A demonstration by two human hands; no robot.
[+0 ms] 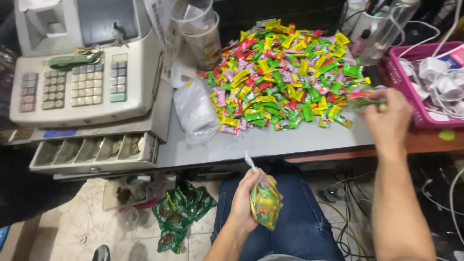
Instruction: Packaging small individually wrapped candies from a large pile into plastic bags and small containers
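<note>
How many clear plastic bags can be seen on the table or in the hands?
2: one filled clear bag in the left hand, one clear bag lying on the table. Others may be hidden.

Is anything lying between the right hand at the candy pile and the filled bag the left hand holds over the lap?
Nothing visible blocks it. The right hand grips a few candies at the pile's right edge; between it and the bag in the left hand there is only bare counter and its front edge.

Cash register (82, 72), pink basket (411, 104) of chargers (442, 79).
</note>
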